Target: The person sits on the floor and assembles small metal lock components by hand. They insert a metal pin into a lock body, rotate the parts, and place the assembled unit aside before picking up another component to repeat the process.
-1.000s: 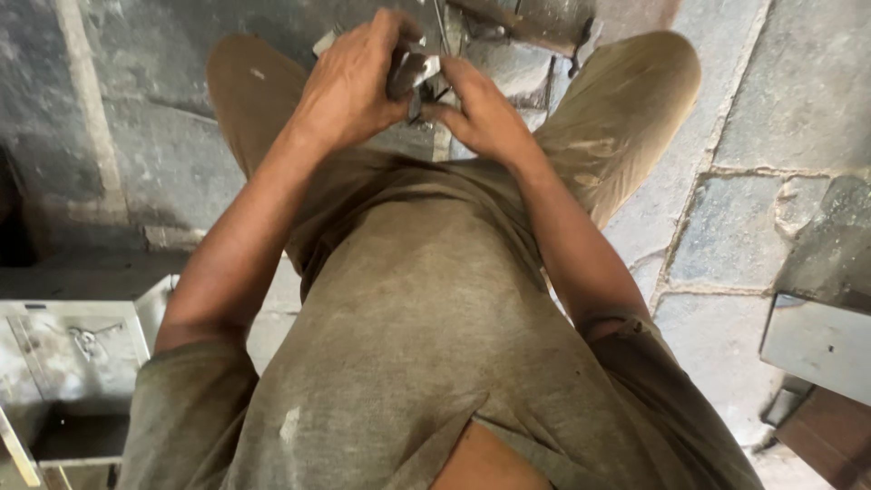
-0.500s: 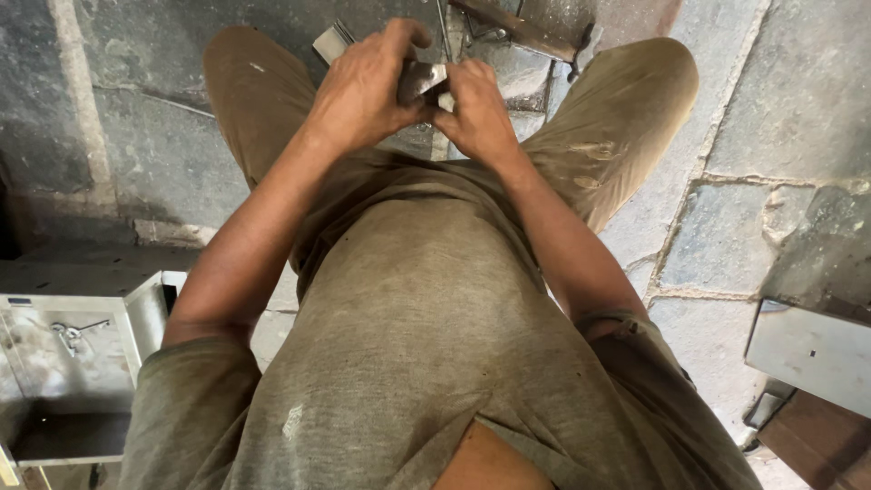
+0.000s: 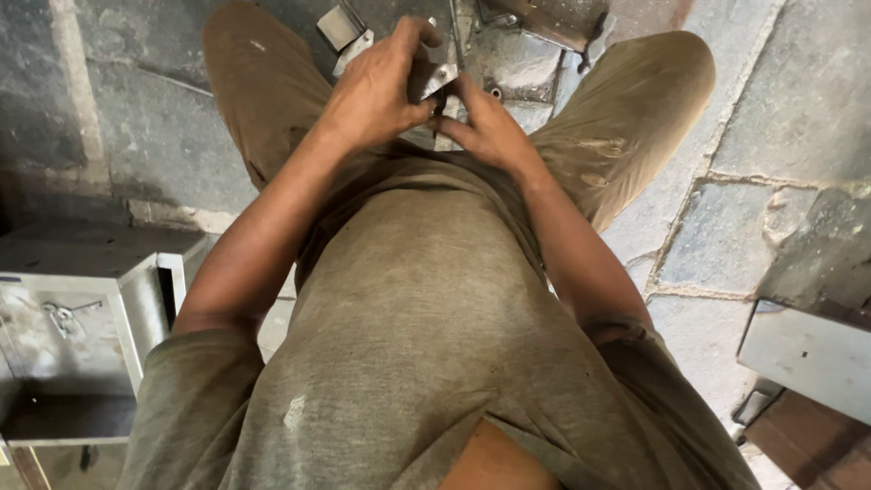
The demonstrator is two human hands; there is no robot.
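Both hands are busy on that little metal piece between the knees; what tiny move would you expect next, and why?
Probably a small turn of the metal piece: the left hand grips it from above and the right hand pinches it from below, and much of it is hidden.

The one head-worn camera looks steeply down along the person's torso, close above lap and stone floor (image 3: 780, 100).

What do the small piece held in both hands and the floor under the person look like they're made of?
Small piece: likely sheet metal, bare grey with a dull shine and a thin flat edge, pinched between the left hand and the right hand. Floor: seemingly rough stone slabs, matte grey, with irregular pale joints.
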